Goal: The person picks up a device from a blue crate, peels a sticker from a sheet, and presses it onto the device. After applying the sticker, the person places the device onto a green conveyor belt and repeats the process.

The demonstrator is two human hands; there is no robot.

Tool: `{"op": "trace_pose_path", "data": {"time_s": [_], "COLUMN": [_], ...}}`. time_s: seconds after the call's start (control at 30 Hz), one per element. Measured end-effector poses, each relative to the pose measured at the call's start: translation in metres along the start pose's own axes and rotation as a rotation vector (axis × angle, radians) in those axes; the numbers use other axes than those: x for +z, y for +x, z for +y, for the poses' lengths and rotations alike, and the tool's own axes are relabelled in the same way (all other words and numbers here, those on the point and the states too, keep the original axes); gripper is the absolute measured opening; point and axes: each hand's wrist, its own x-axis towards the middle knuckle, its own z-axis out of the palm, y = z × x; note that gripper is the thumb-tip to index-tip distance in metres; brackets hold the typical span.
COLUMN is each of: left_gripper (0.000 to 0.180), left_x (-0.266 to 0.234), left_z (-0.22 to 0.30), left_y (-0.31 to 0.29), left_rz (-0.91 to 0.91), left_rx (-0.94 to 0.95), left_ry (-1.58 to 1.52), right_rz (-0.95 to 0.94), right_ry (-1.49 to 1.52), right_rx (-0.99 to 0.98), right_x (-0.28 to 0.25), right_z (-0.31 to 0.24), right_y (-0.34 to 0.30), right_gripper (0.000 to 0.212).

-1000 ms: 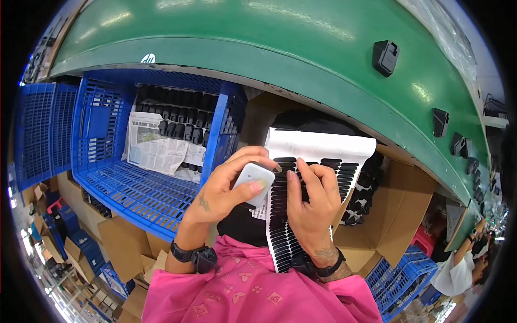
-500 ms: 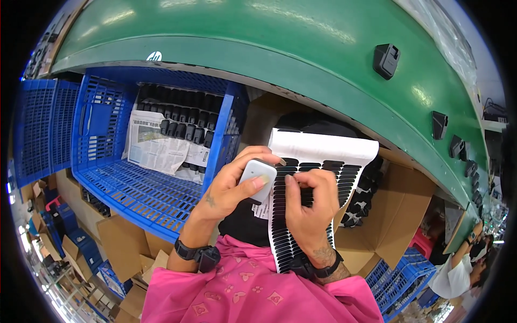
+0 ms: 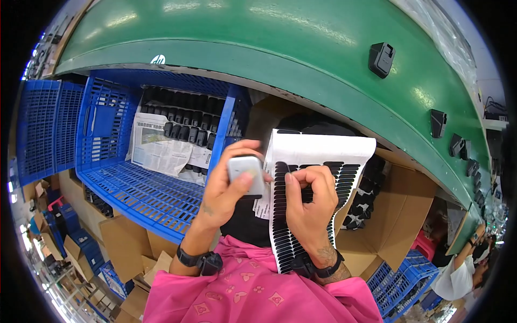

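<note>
My left hand [image 3: 219, 182] grips a small grey case with rounded corners [image 3: 241, 168], its thumb lying across the face. Beside it, my right hand [image 3: 312, 202] pinches thumb and forefinger together at a black oblong sticker [image 3: 284, 166] on the upper left of a sticker sheet. That white sheet [image 3: 323, 142] hangs down over my lap, with rows of black stickers and a blank band along its top. My right hand covers the middle rows.
A blue crate [image 3: 222, 134] at left holds newspaper [image 3: 156, 151] and rows of black cases [image 3: 186, 133]. Ahead runs a green bench [image 3: 242, 27] with a black case [image 3: 382, 59] and several more at right. An open cardboard box [image 3: 401, 215] stands right; a co-worker's arm [image 3: 462, 253] shows beyond.
My left hand has drawn back leftward from the sheet with the grey case. My right hand stays over the sheet, fingertips slightly lower.
</note>
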Motion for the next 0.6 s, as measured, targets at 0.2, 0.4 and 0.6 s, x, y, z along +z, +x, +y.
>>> {"op": "trace_pose_path", "data": {"time_s": [0.2, 0.4, 0.6], "left_gripper": [0.035, 0.046, 0.044], "left_x": [0.026, 0.064, 0.083], "left_z": [0.047, 0.044, 0.048], "left_y": [-0.013, -0.008, -0.008], "left_rz": [0.219, -0.05, -0.156], "left_rx": [0.113, 0.046, -0.043], "left_ry": [-0.203, 0.18, 0.206], "right_rz": [-0.042, 0.029, 0.0], "right_ry": [0.682, 0.917, 1.039], "right_rx": [0.337, 0.411, 0.504], "right_x": [-0.04, -0.074, -0.089], "right_z": [-0.013, -0.055, -0.058], "right_y": [-0.002, 0.009, 0.005], "right_gripper": [0.007, 0.019, 0.012]}}
